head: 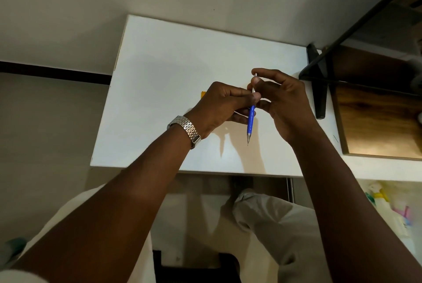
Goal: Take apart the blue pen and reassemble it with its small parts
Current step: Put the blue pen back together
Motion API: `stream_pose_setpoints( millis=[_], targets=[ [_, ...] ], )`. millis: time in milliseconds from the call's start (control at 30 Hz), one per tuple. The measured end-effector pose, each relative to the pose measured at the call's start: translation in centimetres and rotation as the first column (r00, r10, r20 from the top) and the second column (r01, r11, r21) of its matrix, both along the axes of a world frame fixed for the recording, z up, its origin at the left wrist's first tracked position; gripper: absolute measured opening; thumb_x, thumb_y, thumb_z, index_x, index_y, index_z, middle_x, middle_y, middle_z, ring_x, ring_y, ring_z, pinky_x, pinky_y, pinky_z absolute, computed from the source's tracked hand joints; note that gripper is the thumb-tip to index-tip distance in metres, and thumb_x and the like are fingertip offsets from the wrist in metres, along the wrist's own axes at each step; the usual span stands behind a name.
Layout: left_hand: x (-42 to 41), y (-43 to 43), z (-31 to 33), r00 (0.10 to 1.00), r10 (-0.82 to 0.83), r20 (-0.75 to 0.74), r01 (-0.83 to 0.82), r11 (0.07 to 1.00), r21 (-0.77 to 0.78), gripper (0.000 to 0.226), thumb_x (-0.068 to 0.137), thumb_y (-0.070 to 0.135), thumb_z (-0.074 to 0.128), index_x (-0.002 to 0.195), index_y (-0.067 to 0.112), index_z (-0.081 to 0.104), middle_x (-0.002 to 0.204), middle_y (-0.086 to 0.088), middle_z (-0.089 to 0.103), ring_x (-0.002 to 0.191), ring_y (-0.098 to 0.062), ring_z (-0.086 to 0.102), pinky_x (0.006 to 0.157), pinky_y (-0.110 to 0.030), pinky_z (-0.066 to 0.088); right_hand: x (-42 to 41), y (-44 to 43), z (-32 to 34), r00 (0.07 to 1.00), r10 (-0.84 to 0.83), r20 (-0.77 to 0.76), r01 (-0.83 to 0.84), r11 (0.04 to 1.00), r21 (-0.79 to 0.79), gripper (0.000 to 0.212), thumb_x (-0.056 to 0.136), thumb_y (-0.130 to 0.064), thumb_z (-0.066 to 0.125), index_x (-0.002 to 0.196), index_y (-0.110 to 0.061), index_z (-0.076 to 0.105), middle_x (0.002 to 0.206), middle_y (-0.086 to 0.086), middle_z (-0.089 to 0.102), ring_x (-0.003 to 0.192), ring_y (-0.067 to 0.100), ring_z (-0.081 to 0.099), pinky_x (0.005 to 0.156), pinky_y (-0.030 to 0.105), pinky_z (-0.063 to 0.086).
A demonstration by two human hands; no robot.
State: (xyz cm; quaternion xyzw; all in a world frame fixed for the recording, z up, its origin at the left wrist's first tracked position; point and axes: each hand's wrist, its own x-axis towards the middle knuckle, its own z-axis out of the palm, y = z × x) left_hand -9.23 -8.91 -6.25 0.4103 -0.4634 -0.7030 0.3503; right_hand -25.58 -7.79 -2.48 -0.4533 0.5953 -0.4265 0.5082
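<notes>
I hold the blue pen above the white table, its metal tip pointing down toward me. My left hand, with a metal watch on the wrist, grips the pen's upper barrel between thumb and fingers. My right hand pinches the pen's white upper end, which sticks up between its thumb and forefinger. The middle of the pen is hidden by my fingers. A small yellow object peeks out on the table behind my left hand.
A black monitor stand rests at the table's right edge, beside a wooden board. The table's front edge runs just below my wrists, with my knees under it. Coloured items lie low at the right.
</notes>
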Motion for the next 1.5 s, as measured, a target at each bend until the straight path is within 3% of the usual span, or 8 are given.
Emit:
stream_pose_setpoints(
  millis=[300,867,1067,1200,1367,1500],
  targets=[
    [-0.1,0.0,-0.1,1.000,0.006,0.010,-0.006,1.000,-0.001,0.024,0.096,0.016,0.070,0.111,-0.002,0.076,0.088,-0.014,0.076,0.075,-0.020,0.076,0.074,-0.038,0.065,0.1,0.2,-0.1,1.000,-0.011,-0.008,0.011,1.000,-0.023,0.031,0.102,-0.006,0.064,0.133,-0.005,0.068,0.095,0.011,0.075,0.090,0.027,0.074,0.085,0.037,0.065],
    [-0.1,0.0,-0.1,1.000,-0.003,0.018,0.003,1.000,-0.006,0.024,0.095,0.015,0.070,0.111,-0.002,0.077,0.090,-0.016,0.076,0.074,-0.020,0.076,0.072,-0.035,0.065,-0.3,0.0,0.1,1.000,0.006,-0.009,-0.006,1.000,-0.017,0.028,0.102,-0.006,0.065,0.130,-0.002,0.069,0.095,0.016,0.074,0.087,0.029,0.073,0.081,0.036,0.063],
    [0.3,-0.1,0.0,0.998,0.044,0.042,-0.043,0.999,-0.020,0.021,0.092,0.014,0.074,0.108,0.000,0.078,0.096,-0.025,0.078,0.084,-0.032,0.080,0.070,-0.033,0.065,0.5,0.2,-0.7,0.999,-0.045,-0.013,0.045,0.999,0.020,0.029,0.104,-0.012,0.064,0.132,-0.009,0.070,0.104,0.012,0.078,0.096,0.027,0.078,0.080,0.035,0.067],
    [0.8,-0.2,-0.5,0.982,0.103,0.161,-0.092,0.993,-0.074,0.021,0.085,0.020,0.083,0.096,0.003,0.082,0.082,-0.019,0.079,0.073,-0.026,0.079,0.069,-0.034,0.066,0.3,0.2,-1.6,0.997,-0.071,-0.026,0.073,0.992,0.105,0.022,0.100,-0.011,0.066,0.119,-0.007,0.076,0.110,0.015,0.080,0.104,0.035,0.077,0.089,0.046,0.064],
    [0.9,0.1,-1.0,0.931,0.121,0.345,-0.101,0.992,-0.076,0.023,0.080,0.026,0.087,0.089,0.005,0.082,0.077,-0.014,0.079,0.069,-0.025,0.079,0.067,-0.040,0.067,0.5,0.1,-3.2,0.989,-0.144,0.026,0.138,0.977,0.160,0.021,0.095,-0.006,0.072,0.115,0.001,0.077,0.102,0.018,0.079,0.088,0.031,0.076,0.079,0.036,0.064],
    [0.8,0.7,-1.3,0.846,0.074,0.528,-0.008,0.992,-0.126,0.015,0.077,0.016,0.086,0.087,0.006,0.081,0.075,-0.016,0.079,0.068,-0.029,0.077,0.067,-0.046,0.066,1.0,0.2,-5.1,0.978,-0.201,0.050,0.188,0.962,0.199,0.015,0.094,-0.002,0.074,0.108,0.002,0.078,0.094,0.019,0.072,0.080,0.028,0.069,0.076,0.036,0.063]
  ],
)
